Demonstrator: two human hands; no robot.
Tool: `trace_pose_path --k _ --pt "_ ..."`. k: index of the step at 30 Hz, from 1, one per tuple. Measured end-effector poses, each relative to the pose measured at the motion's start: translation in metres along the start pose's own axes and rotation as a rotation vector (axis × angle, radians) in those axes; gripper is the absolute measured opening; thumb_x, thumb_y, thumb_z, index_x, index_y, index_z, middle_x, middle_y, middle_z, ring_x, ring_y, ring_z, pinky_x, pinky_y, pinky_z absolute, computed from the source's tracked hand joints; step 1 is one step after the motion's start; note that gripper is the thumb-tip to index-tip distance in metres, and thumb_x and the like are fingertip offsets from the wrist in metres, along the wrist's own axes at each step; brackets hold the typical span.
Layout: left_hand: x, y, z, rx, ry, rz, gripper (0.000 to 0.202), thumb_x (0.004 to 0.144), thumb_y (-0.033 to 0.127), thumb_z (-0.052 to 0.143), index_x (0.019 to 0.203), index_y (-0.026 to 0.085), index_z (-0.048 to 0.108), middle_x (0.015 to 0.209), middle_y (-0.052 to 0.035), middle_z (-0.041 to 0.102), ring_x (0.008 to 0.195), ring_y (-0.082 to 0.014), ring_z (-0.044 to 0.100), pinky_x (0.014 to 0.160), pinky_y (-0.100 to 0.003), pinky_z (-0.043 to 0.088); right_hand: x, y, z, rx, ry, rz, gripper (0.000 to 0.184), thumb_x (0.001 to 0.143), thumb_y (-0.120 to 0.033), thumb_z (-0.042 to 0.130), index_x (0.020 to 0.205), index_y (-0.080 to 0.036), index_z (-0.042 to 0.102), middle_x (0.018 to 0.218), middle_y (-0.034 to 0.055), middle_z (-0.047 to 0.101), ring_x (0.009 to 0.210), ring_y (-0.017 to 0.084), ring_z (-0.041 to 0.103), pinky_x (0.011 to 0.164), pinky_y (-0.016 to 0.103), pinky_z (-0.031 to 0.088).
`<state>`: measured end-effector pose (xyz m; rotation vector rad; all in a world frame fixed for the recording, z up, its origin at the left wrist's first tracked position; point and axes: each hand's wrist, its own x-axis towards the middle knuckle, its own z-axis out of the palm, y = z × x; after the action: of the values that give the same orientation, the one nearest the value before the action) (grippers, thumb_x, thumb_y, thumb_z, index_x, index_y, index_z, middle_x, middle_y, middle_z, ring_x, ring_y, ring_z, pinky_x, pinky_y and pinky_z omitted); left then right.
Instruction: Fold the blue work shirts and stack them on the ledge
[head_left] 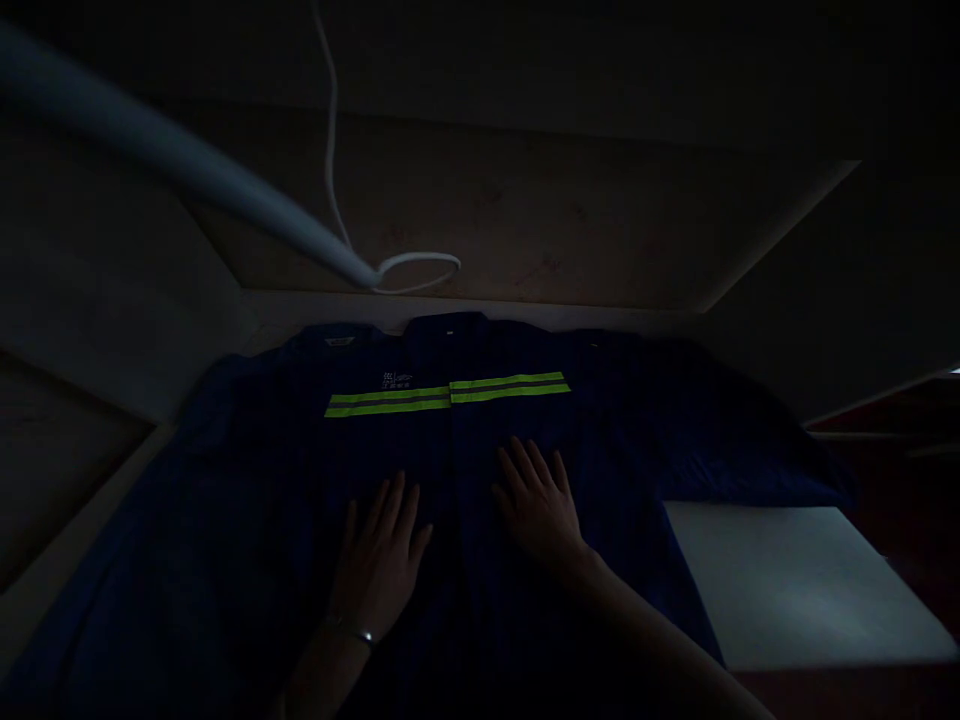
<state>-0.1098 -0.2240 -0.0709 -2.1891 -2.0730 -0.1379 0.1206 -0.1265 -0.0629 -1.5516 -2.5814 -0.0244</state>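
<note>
A dark blue work jacket lies front side up, its collar at the far end. A yellow-green reflective stripe crosses its chest, with small pale print above the stripe on the left. My left hand rests flat on the lower left front, fingers spread, a thin bracelet at the wrist. On the right front lies my right hand, palm down with fingers apart. Neither hand grips the cloth. More dark blue garments seem to lie under or beside the jacket; their edges are hard to make out.
A pale pole slants in from the upper left, with a white cord looped at its end above the collar. A white surface shows at the right. Behind the garments stands a brownish panel. The light is dim.
</note>
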Motion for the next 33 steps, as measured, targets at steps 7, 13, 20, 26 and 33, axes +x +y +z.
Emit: trace_pose_path --k 7,13,20,26,33 --pt "-0.053 0.025 -0.007 0.079 0.188 0.163 0.058 0.087 0.044 0.05 0.142 0.026 0.041 0.148 -0.0051 0.042 0.131 -0.025 0.046 0.11 -0.051 0.028 -0.074 -0.015 -0.008 0.011 0.041 -0.248 0.05 0.099 -0.04 0.039 0.147 -0.03 0.033 0.154 -0.0011 0.03 0.14 0.024 0.032 0.115 0.05 0.019" --pt "-0.044 -0.003 -0.017 -0.62 -0.199 -0.125 0.04 0.087 0.044 0.05 0.127 0.04 0.056 0.137 0.0021 0.056 0.123 -0.0236 0.054 0.103 -0.047 0.046 -0.08 -0.014 0.01 0.04 0.064 -0.301 0.051 0.097 -0.042 0.044 0.146 -0.032 0.035 0.148 -0.0025 0.042 0.132 0.023 0.044 0.11 0.046 0.031" --pt "0.043 -0.125 -0.053 -1.883 0.257 -1.119 0.016 0.078 0.019 0.053 0.084 0.017 0.068 0.104 -0.009 0.068 0.095 -0.0206 0.066 0.09 -0.038 0.054 -0.075 -0.01 0.016 0.014 0.212 -0.357 0.053 0.094 -0.046 0.048 0.144 -0.031 0.04 0.143 -0.0011 0.05 0.125 0.023 0.053 0.102 0.042 0.04" --pt "0.062 -0.186 -0.042 -1.717 0.454 -1.432 0.006 0.077 0.015 0.055 0.076 0.021 0.056 0.086 -0.0031 0.053 0.075 -0.0122 0.057 0.079 -0.031 0.055 -0.067 0.003 0.036 -0.103 0.451 -0.473 0.047 0.091 -0.05 0.053 0.133 -0.031 0.055 0.127 -0.0043 0.064 0.107 0.016 0.064 0.094 0.03 0.044" --pt "0.073 -0.184 -0.038 -1.707 0.41 -1.403 0.009 0.076 0.012 0.058 0.078 0.02 0.061 0.093 -0.0039 0.06 0.079 -0.0113 0.059 0.075 -0.025 0.054 -0.066 0.003 0.034 -0.143 0.442 -0.467 0.046 0.089 -0.052 0.054 0.129 -0.03 0.059 0.129 -0.0045 0.062 0.107 0.018 0.065 0.089 0.033 0.047"
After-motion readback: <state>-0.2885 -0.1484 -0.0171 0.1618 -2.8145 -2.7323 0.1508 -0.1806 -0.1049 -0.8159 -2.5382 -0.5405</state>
